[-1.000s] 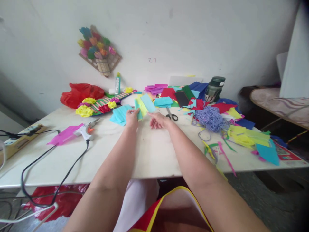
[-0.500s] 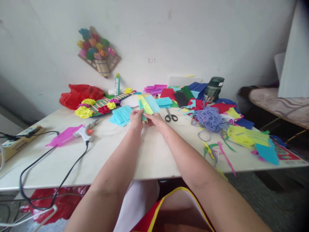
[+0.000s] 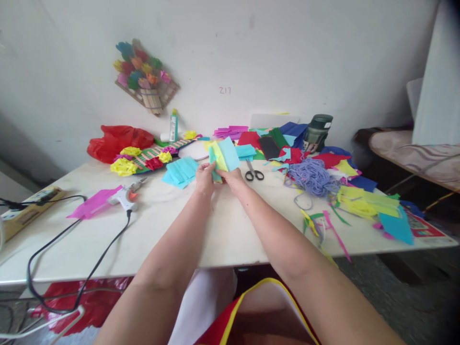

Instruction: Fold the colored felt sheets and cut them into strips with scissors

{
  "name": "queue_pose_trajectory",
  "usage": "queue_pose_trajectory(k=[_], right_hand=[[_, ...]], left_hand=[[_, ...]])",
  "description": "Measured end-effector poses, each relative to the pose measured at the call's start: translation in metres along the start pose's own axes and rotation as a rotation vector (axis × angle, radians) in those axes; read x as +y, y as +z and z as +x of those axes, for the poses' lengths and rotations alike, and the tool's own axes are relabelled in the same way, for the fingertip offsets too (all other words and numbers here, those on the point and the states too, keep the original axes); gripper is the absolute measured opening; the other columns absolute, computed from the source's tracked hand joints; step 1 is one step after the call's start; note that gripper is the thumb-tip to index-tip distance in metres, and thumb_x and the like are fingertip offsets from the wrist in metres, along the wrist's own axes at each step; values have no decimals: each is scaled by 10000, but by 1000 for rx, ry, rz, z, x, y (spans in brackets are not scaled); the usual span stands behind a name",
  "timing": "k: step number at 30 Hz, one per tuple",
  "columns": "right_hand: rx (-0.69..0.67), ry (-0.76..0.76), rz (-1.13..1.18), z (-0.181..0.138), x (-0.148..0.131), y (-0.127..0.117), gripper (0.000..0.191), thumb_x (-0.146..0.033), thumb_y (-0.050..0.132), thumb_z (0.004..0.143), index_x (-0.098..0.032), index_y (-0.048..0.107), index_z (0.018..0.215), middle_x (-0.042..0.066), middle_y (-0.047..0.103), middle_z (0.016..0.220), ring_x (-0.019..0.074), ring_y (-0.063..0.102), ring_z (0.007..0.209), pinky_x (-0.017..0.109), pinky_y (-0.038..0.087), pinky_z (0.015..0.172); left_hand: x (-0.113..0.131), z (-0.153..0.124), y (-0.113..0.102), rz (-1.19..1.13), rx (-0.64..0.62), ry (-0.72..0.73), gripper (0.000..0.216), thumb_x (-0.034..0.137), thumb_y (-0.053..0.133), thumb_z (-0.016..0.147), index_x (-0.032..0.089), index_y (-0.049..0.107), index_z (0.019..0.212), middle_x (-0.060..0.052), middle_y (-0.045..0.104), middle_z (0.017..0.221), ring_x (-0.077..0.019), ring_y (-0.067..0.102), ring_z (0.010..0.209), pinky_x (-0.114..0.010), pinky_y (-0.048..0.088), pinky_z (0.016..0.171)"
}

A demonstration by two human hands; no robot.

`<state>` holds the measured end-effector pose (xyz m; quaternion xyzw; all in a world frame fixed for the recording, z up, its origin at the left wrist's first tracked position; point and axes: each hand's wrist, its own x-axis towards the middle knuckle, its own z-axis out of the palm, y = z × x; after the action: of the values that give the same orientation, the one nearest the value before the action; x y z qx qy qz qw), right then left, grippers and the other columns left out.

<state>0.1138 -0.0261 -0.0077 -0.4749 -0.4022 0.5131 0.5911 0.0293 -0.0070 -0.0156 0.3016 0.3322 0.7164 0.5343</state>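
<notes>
Crepe paper (image 3: 227, 152) in light blue and yellow is held up between my two hands over the table's middle. My left hand (image 3: 205, 174) grips its left side, where a turquoise strip is folded or rolled over the yellow. At the lower right, my right hand (image 3: 232, 178) pinches the same paper; some fingertips are hidden behind it. Just left of my left hand lies a stack of turquoise crepe paper (image 3: 180, 172). Black-handled scissors (image 3: 253, 173) rest to the right of my right hand.
A glue gun (image 3: 126, 196) and its cord lie at left near a power strip (image 3: 34, 211). Behind stands a flower-decorated piece (image 3: 153, 155). To the right are purple yarn (image 3: 312, 176), paper scraps (image 3: 370, 201), a phone (image 3: 269, 147) and a dark jar (image 3: 318, 132).
The turquoise edge at my left hand now covers more of the yellow paper. The light blue part stands more upright and spread. Both hands stay in nearly the same place.
</notes>
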Motion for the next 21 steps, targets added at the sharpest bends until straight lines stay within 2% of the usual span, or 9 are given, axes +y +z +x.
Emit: queue_pose_trajectory(k=[3,9,13,16,19,21], right_hand=[[11,11,-14,1,1,-2,316,-235,772,604,-131,611,855,27,666,716,122,591,546,220,482,447],[-89,42,-94,1,2,-5,241,-200,758,618,-146,604,795,-15,623,587,116,569,503,216,481,448],[-179,61,-210,3,0,-10,208,-251,739,662,-151,575,744,-36,559,489,103,527,435,210,460,422],[-217,31,-455,7,-7,-19,270,-406,661,740,-148,582,734,6,589,520,120,549,432,221,447,417],[-84,-116,-825,10,-19,-34,423,-537,453,842,-156,617,757,62,648,633,163,621,542,254,477,515],[82,-229,-1104,12,-28,-45,373,-461,440,867,-158,651,810,113,680,807,221,662,775,296,491,666]], left_hand=[[1,-3,2,-58,-103,-64,272,227,781,558,171,547,685,7,636,614,-133,617,551,-245,484,541],[0,-6,4,-82,-164,-90,262,280,785,580,157,622,745,-36,684,692,-184,665,680,-287,526,643],[-2,-2,0,-40,-156,-64,310,335,808,532,157,613,696,-33,669,642,-190,655,652,-298,526,622],[-4,3,-5,-2,-98,-41,321,345,815,514,168,616,694,-22,655,620,-179,638,622,-300,517,609],[-6,8,-10,68,-10,-14,326,349,813,504,159,629,694,-19,638,611,-169,626,615,-294,500,606],[-7,10,-12,113,25,4,336,358,812,492,148,635,686,-20,629,607,-163,616,605,-288,487,597]])
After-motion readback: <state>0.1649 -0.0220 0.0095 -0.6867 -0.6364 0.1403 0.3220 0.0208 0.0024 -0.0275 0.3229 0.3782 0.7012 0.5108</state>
